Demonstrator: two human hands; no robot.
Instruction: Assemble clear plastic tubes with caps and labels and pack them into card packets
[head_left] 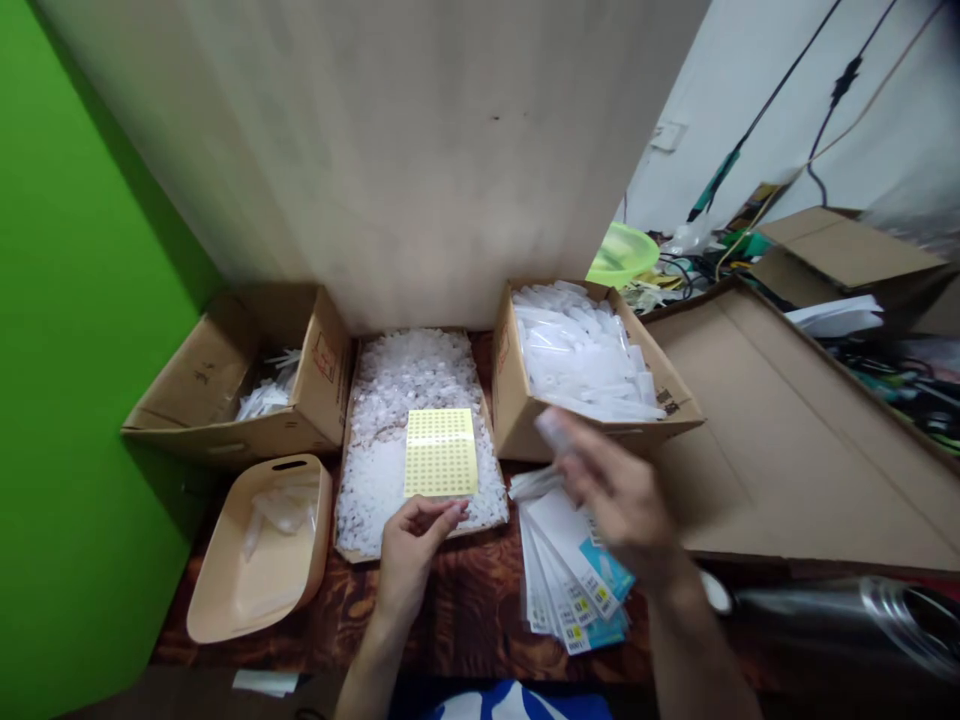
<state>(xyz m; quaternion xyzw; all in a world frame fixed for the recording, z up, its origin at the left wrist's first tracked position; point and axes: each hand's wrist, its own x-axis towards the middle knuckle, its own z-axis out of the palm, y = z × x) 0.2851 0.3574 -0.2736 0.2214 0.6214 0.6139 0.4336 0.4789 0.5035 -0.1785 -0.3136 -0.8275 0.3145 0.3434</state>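
Note:
My left hand is in front of the yellow sticker sheet, thumb and fingers pinched together near its lower edge. Whatever the pinch holds, if anything, is too small to make out. The sheet, printed with rows of small marks, lies on a shallow cardboard tray full of small white translucent pieces. Blurred by motion, my right hand is closed around a small pale translucent piece. It hovers above fanned printed packets and before a box of translucent white tubes.
On the left stand a cardboard box with some white pieces and a beige bin holding clear items. A large cardboard sheet lies right, with a shiny cylinder in front. A board rises behind; a green panel borders the left.

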